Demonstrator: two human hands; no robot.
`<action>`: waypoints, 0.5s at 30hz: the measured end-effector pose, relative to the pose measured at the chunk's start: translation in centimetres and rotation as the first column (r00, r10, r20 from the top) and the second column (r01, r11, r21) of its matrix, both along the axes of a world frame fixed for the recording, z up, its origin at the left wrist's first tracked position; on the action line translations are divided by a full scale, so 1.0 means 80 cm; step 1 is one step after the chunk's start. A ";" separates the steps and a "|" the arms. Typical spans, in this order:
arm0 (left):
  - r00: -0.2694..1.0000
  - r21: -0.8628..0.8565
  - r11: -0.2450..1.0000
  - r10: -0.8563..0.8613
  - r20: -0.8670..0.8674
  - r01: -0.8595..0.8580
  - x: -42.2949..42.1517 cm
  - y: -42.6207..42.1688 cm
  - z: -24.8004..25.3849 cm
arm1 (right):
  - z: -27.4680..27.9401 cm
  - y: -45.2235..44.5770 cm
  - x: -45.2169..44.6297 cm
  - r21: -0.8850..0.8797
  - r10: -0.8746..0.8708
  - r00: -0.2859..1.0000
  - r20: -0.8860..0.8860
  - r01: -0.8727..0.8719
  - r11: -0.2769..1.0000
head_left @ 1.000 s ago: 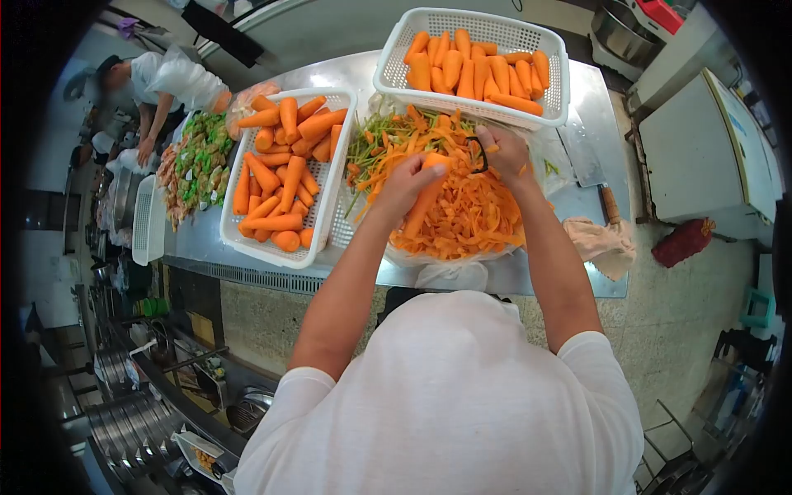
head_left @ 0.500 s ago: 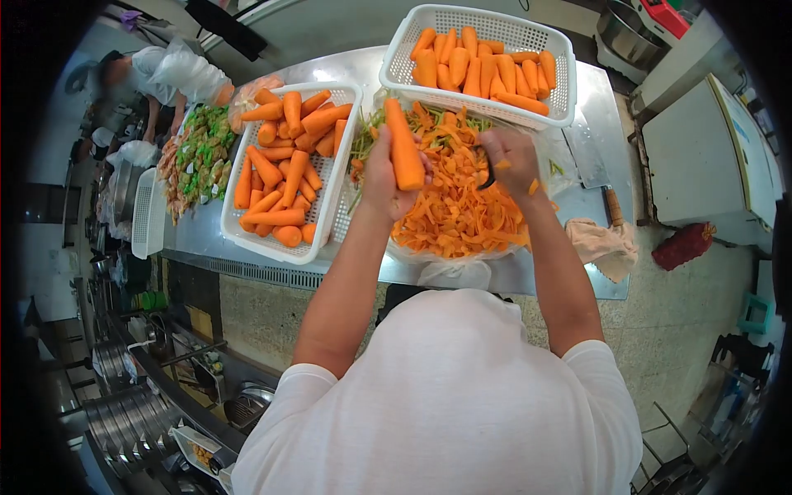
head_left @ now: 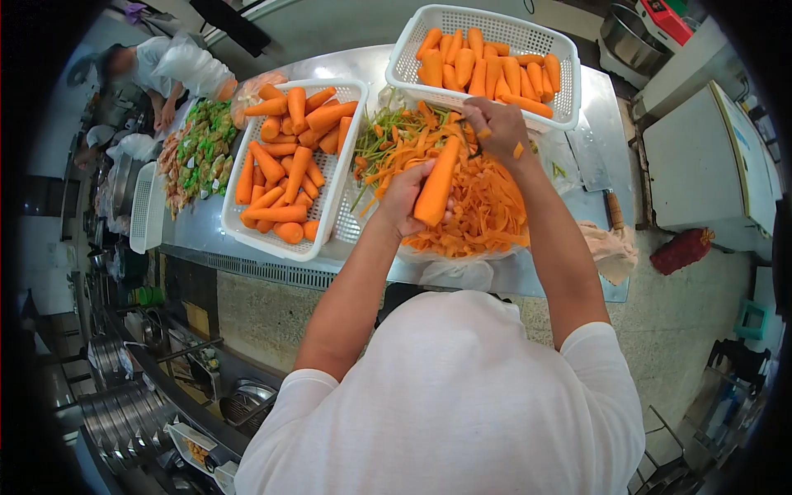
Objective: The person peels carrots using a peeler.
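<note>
My left hand (head_left: 404, 198) is closed around the thick end of a carrot (head_left: 438, 183), whose narrow end tilts up and away from me. A dark-edged peeler (head_left: 474, 148) is in my closed right hand (head_left: 500, 129), close to that narrow end; whether the blade touches the carrot I cannot tell. Bits of orange peel cling to my right hand. Beneath both hands lies a heap of carrot peels (head_left: 487, 206) on a clear plastic bag (head_left: 458, 274), with green stem trimmings (head_left: 375, 148) at its left side.
White baskets of carrots stand at left (head_left: 337, 202) and at the back (head_left: 569, 91) of the metal table (head_left: 289, 68). To the right lie a cleaver (head_left: 587, 165) and a cloth (head_left: 610, 252). Green-wrapped items (head_left: 202, 144) sit far left, near another person (head_left: 157, 70).
The carrot has moved right and slightly down in my left hand and now leans rightward. My right hand has moved up and left, bringing the peeler to the carrot's narrow end.
</note>
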State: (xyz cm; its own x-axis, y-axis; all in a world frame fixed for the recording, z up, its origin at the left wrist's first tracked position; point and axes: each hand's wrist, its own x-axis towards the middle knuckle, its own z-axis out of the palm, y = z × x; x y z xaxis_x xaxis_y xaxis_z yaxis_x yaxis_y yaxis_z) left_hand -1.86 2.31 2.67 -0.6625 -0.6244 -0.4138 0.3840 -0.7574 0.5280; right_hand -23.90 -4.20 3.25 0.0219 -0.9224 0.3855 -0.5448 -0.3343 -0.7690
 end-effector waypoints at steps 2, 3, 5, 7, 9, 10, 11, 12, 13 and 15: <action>0.973 0.061 0.974 0.212 0.093 -0.218 -0.010 -0.003 0.011 | 0.002 0.024 0.021 -0.100 0.082 0.993 -0.086 -0.090 0.991; 0.971 0.058 0.973 0.219 0.090 -0.225 -0.016 -0.008 0.017 | 0.005 0.033 0.032 -0.198 0.147 0.974 -0.173 -0.180 0.963; 0.935 0.172 0.922 0.324 0.144 -0.346 -0.024 -0.019 0.025 | 0.012 0.061 0.058 -0.276 0.217 0.946 -0.241 -0.281 0.919; 0.971 0.051 0.972 0.226 0.076 -0.230 -0.012 -0.030 -0.005 | 0.007 0.056 0.056 -0.341 0.263 0.913 -0.312 -0.366 0.866; 0.994 -0.073 0.991 0.110 0.021 -0.108 -0.002 -0.029 -0.015 | -0.014 0.013 0.027 -0.222 0.181 0.963 -0.199 -0.224 0.949; 0.997 -0.066 0.995 0.072 0.012 -0.071 -0.001 -0.019 0.002 | -0.019 -0.002 0.008 -0.219 0.175 0.964 -0.199 -0.218 0.951; 0.999 -0.063 0.997 0.037 0.002 -0.037 -0.001 -0.014 0.013 | -0.022 -0.017 -0.010 -0.178 0.027 0.986 -0.161 -0.056 0.982; 0.999 -0.064 0.997 0.037 0.002 -0.037 -0.001 -0.011 0.010 | -0.023 -0.025 -0.017 -0.131 -0.120 0.984 -0.130 0.103 0.986; 0.996 -0.042 0.996 0.085 0.016 -0.084 -0.002 -0.012 0.005 | -0.006 -0.020 -0.012 -0.137 -0.117 0.984 -0.131 0.099 0.986; 0.989 -0.009 0.990 0.144 0.026 -0.144 -0.009 -0.012 -0.002 | 0.019 0.011 0.003 -0.077 0.038 0.996 -0.076 -0.043 0.996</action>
